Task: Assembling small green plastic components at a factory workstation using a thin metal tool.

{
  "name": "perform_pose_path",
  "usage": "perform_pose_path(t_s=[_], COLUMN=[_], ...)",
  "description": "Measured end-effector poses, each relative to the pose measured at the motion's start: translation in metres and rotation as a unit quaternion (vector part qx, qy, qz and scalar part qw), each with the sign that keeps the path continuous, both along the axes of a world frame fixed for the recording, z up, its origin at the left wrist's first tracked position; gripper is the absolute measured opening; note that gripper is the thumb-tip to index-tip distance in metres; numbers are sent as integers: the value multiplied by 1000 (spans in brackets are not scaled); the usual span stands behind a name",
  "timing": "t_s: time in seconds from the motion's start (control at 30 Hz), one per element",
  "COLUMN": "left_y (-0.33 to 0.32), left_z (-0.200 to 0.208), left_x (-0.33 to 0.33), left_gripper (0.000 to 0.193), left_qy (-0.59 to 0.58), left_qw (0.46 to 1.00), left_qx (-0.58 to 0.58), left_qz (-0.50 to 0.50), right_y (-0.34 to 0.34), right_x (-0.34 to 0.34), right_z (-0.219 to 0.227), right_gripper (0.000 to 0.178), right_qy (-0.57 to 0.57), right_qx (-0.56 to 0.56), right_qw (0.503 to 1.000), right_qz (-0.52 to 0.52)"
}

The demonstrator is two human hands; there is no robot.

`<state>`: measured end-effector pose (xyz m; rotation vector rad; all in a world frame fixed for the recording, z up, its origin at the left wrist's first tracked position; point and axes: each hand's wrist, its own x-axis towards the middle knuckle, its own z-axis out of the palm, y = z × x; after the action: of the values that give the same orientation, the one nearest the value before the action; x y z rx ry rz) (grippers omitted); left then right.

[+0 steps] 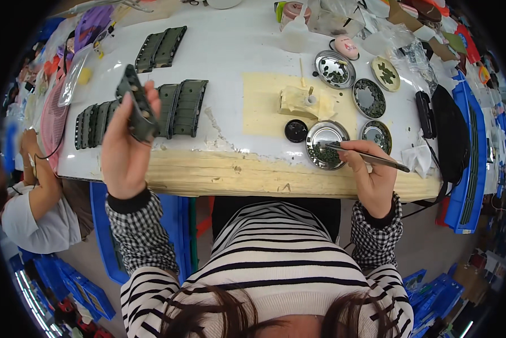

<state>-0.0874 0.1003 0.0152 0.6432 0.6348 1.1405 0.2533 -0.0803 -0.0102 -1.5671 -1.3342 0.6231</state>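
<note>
My left hand (123,155) is raised over the left of the table, its fingers closed on a dark green, curved moulded piece (132,104). Behind and beside it, similar green pieces lie in rows on the table, one group (188,110) just right of the hand and another (161,49) farther back. My right hand (376,183) grips dark tweezers (389,163), whose tips point left over a round metal dish (324,130) of tiny dark green bits. Whether the tips hold a bit is too small to tell.
A small black cup (296,130) and a yellowish taped block (295,104) stand beside the dish. More round dishes (369,97) of green bits lie behind. A white squeeze bottle (296,35) stands at the back. At far left another person's arm (43,183) rests by a pink mesh basket (52,127).
</note>
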Motion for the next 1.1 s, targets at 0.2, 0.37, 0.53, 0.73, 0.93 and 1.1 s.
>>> perform_pose_path(t_s=[0.2,0.37,0.53,0.73,0.93,1.1], left_y=[-72,-90,-98,-100,-109,-106], left_z=[-19,-16,-22,-28,-31,-36], left_x=[67,87,88,95,111,106], left_gripper=[38,60,38,25,32,33], left_qy=[58,47,88,74,-85,-156], left_qw=[990,987,983,945,924,901], left_qx=[-62,-40,-29,-60,-140,-173], left_qz=[-110,-151,-159,-312,-347,-365], right_y=[7,13,13,10,22,26], right_x=[4,2,4,-18,-34,-37], right_z=[6,7,4,18,28,25], right_gripper=[11,10,10,12,16,15], right_qy=[-107,-134,-107,99,103,74], right_qx=[-14,1,8,56,78,83], right_qw=[994,990,994,991,973,971], right_qz=[30,40,32,73,193,211])
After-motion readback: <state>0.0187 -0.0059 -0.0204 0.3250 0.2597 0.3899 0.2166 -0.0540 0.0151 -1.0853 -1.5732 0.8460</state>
